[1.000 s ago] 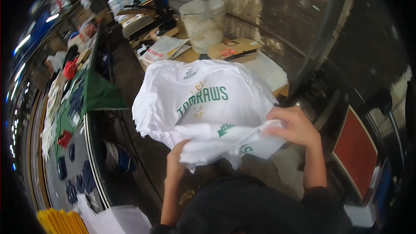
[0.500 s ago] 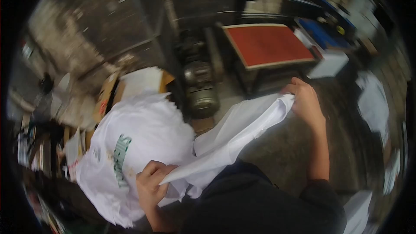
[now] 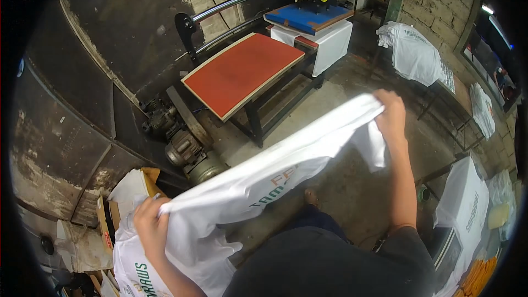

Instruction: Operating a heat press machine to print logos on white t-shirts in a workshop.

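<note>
A white printed T-shirt [image 3: 264,165] hangs stretched between my two hands, its top edge folded into a long band and green and orange lettering on the hanging part. My left hand [image 3: 151,223] grips one end at the lower left, just over more white printed cloth [image 3: 143,269]. My right hand [image 3: 389,113] pinches the other end, raised higher at the right. Beyond the shirt stands a press machine with a red padded board [image 3: 242,71] on a dark frame and a blue platen [image 3: 308,17] with a white cloth draped beneath it.
A motor-driven compressor [image 3: 190,157] sits on the floor at the left, near cardboard boxes [image 3: 103,214] and a bucket [image 3: 77,245]. White shirts lie over racks at the right [image 3: 412,55] and lower right [image 3: 462,214], near a cinderblock wall [image 3: 440,0].
My view has swung right toward the press and red board. The held shirt has been drawn out wider and away from the pile, both hands still gripping it.
</note>
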`<state>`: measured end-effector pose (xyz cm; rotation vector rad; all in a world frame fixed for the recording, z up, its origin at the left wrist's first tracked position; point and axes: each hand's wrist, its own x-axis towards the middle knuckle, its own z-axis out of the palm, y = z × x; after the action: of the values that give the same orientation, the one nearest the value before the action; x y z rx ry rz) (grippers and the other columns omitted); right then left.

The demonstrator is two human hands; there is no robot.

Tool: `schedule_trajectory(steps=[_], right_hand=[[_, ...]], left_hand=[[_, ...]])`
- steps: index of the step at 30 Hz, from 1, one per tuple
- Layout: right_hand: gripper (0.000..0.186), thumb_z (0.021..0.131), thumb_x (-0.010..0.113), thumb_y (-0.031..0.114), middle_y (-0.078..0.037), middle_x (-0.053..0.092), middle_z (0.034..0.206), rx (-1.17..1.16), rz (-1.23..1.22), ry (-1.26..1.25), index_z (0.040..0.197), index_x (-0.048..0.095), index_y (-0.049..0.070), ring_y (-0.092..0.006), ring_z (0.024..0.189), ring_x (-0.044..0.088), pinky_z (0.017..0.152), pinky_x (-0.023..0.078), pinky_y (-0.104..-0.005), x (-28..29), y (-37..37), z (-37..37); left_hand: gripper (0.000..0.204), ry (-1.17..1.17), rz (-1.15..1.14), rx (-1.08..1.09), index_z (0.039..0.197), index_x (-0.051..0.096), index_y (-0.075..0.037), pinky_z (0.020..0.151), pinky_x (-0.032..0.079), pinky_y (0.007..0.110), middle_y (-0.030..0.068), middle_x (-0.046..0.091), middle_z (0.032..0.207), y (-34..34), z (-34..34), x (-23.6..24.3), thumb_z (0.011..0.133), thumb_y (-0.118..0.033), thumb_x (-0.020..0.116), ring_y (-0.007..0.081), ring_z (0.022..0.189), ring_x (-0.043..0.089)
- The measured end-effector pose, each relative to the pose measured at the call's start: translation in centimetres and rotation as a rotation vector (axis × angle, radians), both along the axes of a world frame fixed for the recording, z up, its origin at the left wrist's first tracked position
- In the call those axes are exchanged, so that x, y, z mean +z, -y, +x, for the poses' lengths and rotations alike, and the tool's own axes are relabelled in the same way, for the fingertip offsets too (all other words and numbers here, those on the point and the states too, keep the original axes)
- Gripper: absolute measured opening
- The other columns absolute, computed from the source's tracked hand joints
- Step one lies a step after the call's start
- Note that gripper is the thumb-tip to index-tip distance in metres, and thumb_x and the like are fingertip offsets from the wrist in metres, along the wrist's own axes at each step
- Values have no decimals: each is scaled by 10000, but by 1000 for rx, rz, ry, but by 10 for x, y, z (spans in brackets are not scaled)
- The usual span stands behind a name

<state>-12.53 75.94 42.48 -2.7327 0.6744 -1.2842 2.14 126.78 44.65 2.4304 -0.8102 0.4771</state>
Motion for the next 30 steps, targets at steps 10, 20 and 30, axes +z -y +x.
schedule_trajectory(steps=[10, 20, 30], right_hand=[[167, 830, 594, 20, -116, 647, 878, 33, 211, 358, 981, 665, 29, -213, 816, 604, 736, 465, -308, 10, 205, 54], [144, 929, 531, 123, -120, 634, 842, 31, 237, 490, 973, 633, 31, -205, 757, 586, 724, 456, -307, -25, 272, 171], [164, 947, 481, 97, -47, 573, 909, 211, 184, 912, 986, 566, -37, -98, 741, 490, 680, 389, -212, -21, 302, 310]], left_hand=[[184, 263, -95, 163, 858, 651, 1, 628, 410, 354, 115, 522, 751, 145, 136, -2, 710, 50, 552, 289, 681, 520], [200, 285, -509, 573, 1025, 600, -7, 758, 457, 294, 124, 645, 899, 210, 185, -61, 957, -146, 474, 187, 811, 588], [158, 640, -437, 599, 959, 573, 29, 693, 439, 251, 84, 575, 862, 203, 236, -77, 886, -98, 515, 168, 736, 542]])
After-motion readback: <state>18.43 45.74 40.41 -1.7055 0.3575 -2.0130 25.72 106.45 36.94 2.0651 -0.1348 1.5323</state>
